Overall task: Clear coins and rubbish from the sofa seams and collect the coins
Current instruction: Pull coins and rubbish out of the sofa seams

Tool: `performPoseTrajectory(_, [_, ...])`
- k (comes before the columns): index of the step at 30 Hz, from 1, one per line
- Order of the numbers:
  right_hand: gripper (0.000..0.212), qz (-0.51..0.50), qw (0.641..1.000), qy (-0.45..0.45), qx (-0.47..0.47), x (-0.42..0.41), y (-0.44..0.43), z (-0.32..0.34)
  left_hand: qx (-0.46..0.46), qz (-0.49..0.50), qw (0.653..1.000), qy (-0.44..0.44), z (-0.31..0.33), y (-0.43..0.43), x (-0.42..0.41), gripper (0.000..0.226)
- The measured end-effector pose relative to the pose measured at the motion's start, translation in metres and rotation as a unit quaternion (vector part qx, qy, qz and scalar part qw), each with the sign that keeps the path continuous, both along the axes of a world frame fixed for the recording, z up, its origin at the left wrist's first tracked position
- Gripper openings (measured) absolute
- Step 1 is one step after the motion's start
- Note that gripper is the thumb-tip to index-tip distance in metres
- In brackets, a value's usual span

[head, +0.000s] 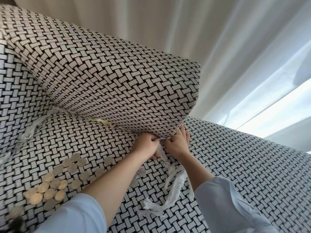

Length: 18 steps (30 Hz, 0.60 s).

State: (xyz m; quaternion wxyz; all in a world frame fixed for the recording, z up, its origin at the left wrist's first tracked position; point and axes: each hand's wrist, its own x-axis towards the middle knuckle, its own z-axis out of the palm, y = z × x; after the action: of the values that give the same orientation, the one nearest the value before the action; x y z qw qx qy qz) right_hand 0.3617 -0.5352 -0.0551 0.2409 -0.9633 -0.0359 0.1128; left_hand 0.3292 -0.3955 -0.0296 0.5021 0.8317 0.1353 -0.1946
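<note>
Because rubbish lodges where cushions press together, works at the seam under the large black-and-white basket-weave back cushion, at its corner on the matching woven seat cushion, with pale sheer curtains behind. Has the round gold and silver coins heaped on the seat to the left, well apart from the seam, presumably as the collecting pile. Holds a long twisted strip of clear plastic film, trailing down the seat beside the right forearm, its upper end apparently caught in the seam. Curls the left hand, fingers gripping that upper end, likely for a firm tug. Pinches the same film with thumb and forefinger of the right hand, other fingers straight against the cushion corner, seemingly prying the gap. Has not yet reached the small green-and-yellow wrapper wedged further left.
</note>
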Motion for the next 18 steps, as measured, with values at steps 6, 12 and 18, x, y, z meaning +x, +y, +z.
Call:
performPoseTrajectory(6, [0.032,0.003,0.999,0.0,0.052,-0.003,-0.004,0.002,-0.007,0.024,1.0,-0.015,-0.003,-0.002,-0.002,0.016])
performPoseTrajectory(12, [0.029,0.004,0.995,-0.001,0.101,-0.007,-0.005,0.009,-0.022,0.047,0.998,-0.027,-0.005,-0.002,-0.003,0.009])
performPoseTrajectory(18, [0.032,0.008,0.983,0.035,0.178,-0.009,-0.01,0.019,-0.04,0.053,0.997,-0.025,-0.005,-0.001,-0.003,0.019])
